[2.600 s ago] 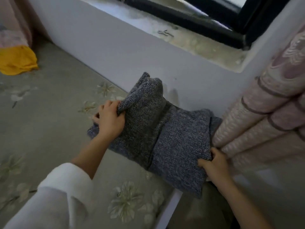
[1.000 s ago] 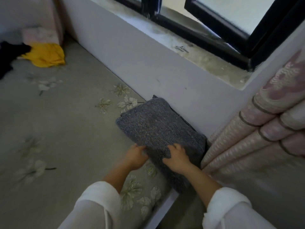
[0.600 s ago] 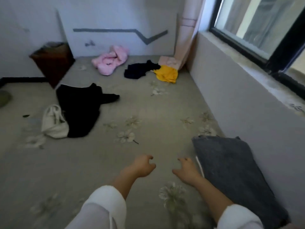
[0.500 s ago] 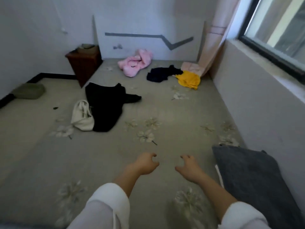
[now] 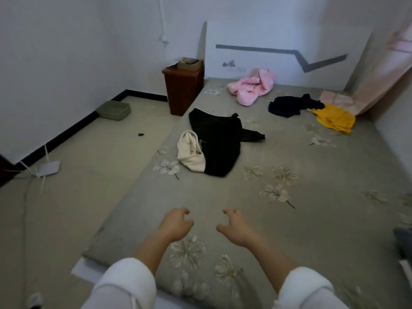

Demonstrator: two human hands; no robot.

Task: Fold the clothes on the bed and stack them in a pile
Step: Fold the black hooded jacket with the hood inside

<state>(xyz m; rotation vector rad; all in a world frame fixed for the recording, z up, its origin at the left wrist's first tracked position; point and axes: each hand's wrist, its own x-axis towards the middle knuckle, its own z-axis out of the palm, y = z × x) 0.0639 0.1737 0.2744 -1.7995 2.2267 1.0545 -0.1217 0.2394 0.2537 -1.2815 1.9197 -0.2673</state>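
My left hand point(image 5: 175, 224) and my right hand point(image 5: 234, 228) hover side by side over the near part of the bed point(image 5: 323, 186), fingers loosely curled, holding nothing. A black garment point(image 5: 219, 141) lies spread mid-bed with a cream garment point(image 5: 190, 152) bunched against its left side. Farther back lie a pink fluffy garment point(image 5: 253, 85), a dark navy garment point(image 5: 289, 105) and a yellow garment point(image 5: 335, 118). Only a sliver of the folded grey knit point(image 5: 403, 241) shows at the right edge.
A brown wooden cabinet point(image 5: 184, 88) stands at the bed's far left corner. On the floor to the left are a green basin point(image 5: 113, 110) and a white router point(image 5: 48, 168) with a cable. A pink curtain point(image 5: 383, 74) hangs at the far right.
My hands let go of the folded grey knit and came off it. The view swung left, away from the window wall, bringing the unfolded clothes across the bed into sight.
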